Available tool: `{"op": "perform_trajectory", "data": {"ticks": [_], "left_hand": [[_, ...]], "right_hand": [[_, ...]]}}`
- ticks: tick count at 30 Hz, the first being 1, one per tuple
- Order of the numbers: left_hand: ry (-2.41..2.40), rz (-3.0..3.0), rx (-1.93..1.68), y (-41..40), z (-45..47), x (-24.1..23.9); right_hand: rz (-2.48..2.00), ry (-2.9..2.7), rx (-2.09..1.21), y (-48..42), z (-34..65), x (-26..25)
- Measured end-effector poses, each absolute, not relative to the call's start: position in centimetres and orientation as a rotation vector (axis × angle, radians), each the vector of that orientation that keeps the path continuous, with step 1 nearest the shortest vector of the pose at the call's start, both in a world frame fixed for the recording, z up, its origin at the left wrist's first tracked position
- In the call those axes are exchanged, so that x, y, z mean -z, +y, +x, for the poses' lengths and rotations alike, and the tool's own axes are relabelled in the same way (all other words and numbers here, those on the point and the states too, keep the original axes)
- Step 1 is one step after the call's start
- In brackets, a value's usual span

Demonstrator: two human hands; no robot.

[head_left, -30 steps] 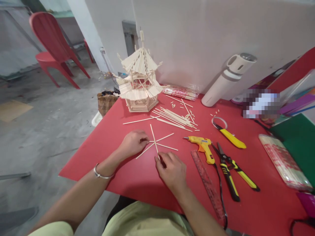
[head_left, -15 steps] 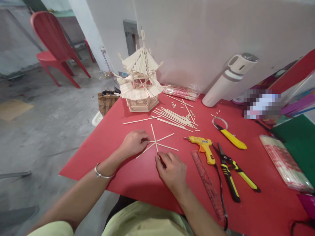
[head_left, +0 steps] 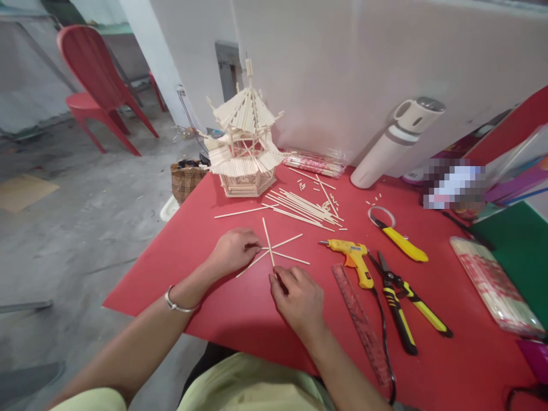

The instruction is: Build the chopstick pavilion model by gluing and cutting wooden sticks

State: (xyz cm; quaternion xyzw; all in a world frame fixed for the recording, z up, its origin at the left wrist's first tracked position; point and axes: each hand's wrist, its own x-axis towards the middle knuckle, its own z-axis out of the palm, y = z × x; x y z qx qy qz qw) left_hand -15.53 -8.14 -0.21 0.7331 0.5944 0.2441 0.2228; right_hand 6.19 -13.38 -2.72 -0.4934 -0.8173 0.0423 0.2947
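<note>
- left hand [head_left: 233, 250] fingertips pinching crossed sticks [head_left: 274, 249] at the crossing
- right hand [head_left: 299, 298] at 5 o'clock, pinching one stick's near end
- glue gun [head_left: 351, 254] at 3 o'clock of sticks

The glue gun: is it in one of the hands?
No, the glue gun lies on the table beside the ruler, apart from both hands, which touch the crossed sticks.

No text, label, brand or number can be read anywhere. The packet of sticks [head_left: 492, 285] far right of the right hand's grip carries red print too small to make out, and the ruler [head_left: 359, 319] just right of that grip shows only blurred markings.
</note>
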Motion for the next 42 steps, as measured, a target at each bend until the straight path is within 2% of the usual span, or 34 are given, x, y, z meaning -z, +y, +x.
{"op": "perform_trajectory", "data": {"ticks": [42], "left_hand": [[1.597,2.156,-0.719,-7.83,-15.64,0.73]], "right_hand": [[-1.311,-2.16,-0.076,-13.32,6.03,2.72]]}}
